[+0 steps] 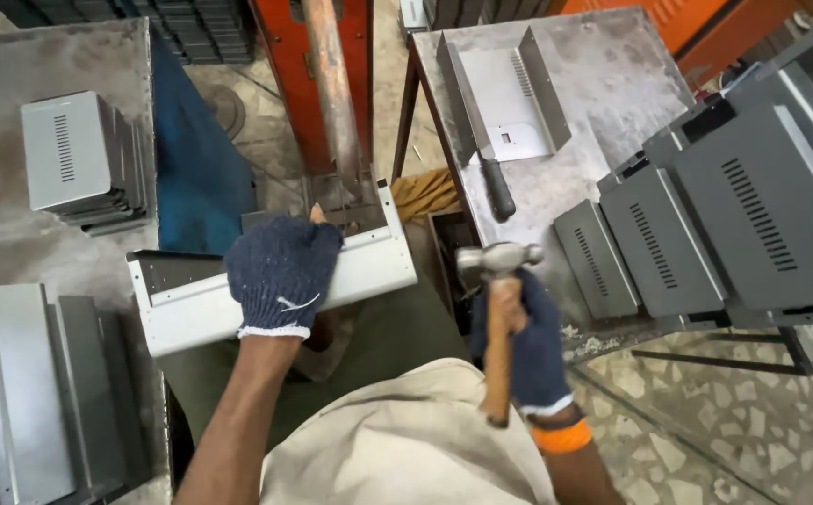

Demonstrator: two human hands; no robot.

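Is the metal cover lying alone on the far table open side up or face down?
Open side up: the metal cover rests on its base, both side flanges pointing upward.

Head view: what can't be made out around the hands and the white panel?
- Head view: left hand covers the middle of the white sheet-metal panel.
- What the panel rests on: hidden beneath it and the person's lap.
- Right hand: its fingers sit behind the hammer handle; the hammer head is motion-blurred.
- Grey vented covers: the stack runs off the right edge.
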